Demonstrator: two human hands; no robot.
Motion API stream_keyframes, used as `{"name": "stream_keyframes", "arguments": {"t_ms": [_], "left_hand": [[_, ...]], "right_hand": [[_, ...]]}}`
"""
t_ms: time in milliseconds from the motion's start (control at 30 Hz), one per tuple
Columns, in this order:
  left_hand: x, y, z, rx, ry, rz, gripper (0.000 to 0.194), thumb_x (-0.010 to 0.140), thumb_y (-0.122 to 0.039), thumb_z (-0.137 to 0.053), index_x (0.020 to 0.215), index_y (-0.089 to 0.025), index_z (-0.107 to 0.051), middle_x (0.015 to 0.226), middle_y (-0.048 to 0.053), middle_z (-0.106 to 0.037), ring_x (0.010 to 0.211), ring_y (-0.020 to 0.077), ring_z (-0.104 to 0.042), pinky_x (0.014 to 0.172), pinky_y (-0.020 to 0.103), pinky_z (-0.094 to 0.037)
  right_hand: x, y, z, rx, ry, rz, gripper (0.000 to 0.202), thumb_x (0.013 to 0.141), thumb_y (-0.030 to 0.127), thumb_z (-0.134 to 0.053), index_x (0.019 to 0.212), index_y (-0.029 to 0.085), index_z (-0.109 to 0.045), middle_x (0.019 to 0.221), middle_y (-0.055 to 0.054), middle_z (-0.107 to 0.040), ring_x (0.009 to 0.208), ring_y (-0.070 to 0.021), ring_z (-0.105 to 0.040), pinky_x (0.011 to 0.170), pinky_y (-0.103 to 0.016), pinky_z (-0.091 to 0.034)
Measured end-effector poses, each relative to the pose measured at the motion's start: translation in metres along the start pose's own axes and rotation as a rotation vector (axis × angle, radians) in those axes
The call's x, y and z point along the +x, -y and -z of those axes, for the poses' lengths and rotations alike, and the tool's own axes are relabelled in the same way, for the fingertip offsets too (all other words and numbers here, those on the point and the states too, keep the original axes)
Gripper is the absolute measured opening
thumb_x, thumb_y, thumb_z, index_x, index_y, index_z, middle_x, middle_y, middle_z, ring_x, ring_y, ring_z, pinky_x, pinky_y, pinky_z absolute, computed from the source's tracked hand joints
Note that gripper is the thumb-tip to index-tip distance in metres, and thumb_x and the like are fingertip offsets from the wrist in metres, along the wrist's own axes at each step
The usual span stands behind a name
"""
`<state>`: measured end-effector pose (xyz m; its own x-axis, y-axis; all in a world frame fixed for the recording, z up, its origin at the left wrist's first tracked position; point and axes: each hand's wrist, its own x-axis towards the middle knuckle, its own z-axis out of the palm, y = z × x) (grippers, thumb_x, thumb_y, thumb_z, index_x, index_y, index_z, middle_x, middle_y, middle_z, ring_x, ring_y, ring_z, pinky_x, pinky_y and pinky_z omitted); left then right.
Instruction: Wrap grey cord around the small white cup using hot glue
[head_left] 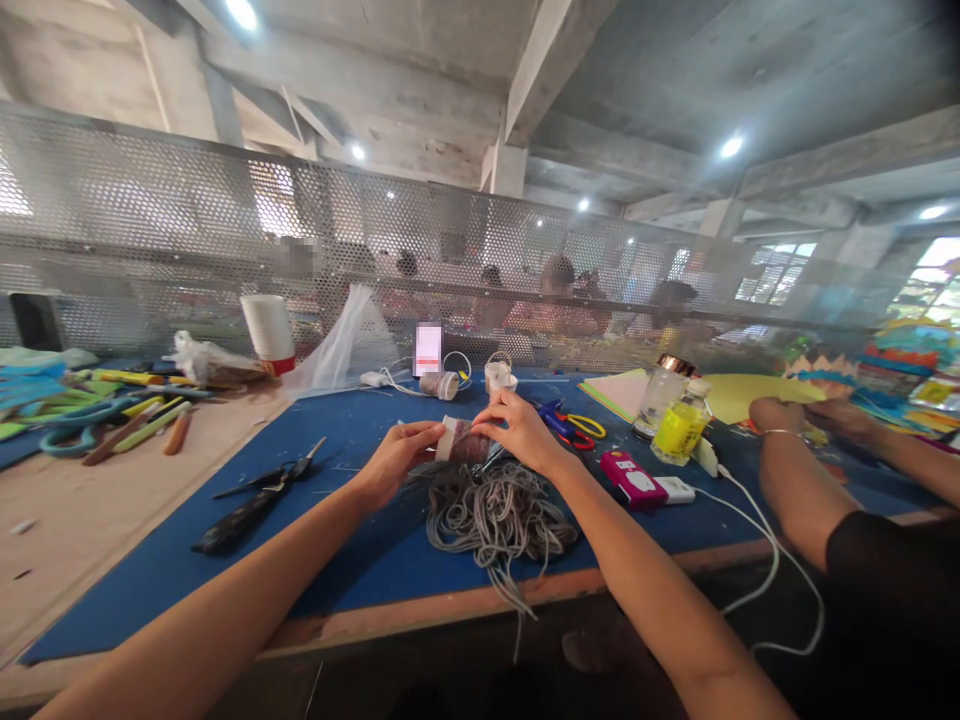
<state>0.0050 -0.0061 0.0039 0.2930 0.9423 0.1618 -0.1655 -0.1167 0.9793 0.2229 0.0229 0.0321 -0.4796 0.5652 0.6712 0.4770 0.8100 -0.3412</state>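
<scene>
In the head view, just below the middle of the frame, the left hand and the right hand meet over a small cardboard spool partly wound with dark cord. The left hand's fingers are pressed together on the spool's near end, and the right hand pinches its far side from above, fingers curled. Directly beneath them, on the blue tabletop, lies a loose tangle of grey cord, with a few strands trailing over the front edge at lower centre. Black scissors lie left of centre, apart from the hands. To the right of the hands sit a pink device, a white charger with cable and a yellow bottle. At the far right, another person's forearm rests on the tabletop. In my judgement the likeliest trouble is the tangle: its loops overlap so thickly that a pulled strand could knot or drag the whole heap along, and the strands hanging over the edge could draw more cord off the tabletop. A slack pinch could also let the wound turns slip off the spool.
</scene>
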Motion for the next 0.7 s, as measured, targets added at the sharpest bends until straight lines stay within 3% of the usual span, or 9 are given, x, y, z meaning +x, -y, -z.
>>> {"name": "stream_keyframes", "arguments": {"t_ms": [400, 700], "left_hand": [[-0.002, 0.0, -0.005, 0.038, 0.024, 0.018, 0.039, 0.072, -0.047, -0.069, 0.093, -0.015, -0.075, 0.088, 0.011, -0.073, 0.078, 0.025, -0.066, 0.074, 0.034, -0.049], [-0.002, 0.0, -0.005, 0.035, 0.05, 0.022, 0.038, 0.072, -0.047, -0.069, 0.092, -0.015, -0.074, 0.089, 0.011, -0.073, 0.08, 0.0247, -0.066, 0.077, 0.034, -0.049]], "right_hand": [[0.008, 0.016, -0.016, 0.086, -0.017, 0.004, 0.013, 0.087, 0.031, -0.06, 0.087, 0.021, -0.068, 0.084, -0.002, -0.057, 0.078, -0.0125, -0.054, 0.077, -0.027, -0.044], [0.007, 0.008, -0.025, 0.065, -0.059, -0.11, 0.016, 0.084, 0.035, -0.061, 0.083, 0.019, -0.065, 0.079, -0.001, -0.06, 0.071, -0.0118, -0.054, 0.07, -0.024, -0.043]]}}
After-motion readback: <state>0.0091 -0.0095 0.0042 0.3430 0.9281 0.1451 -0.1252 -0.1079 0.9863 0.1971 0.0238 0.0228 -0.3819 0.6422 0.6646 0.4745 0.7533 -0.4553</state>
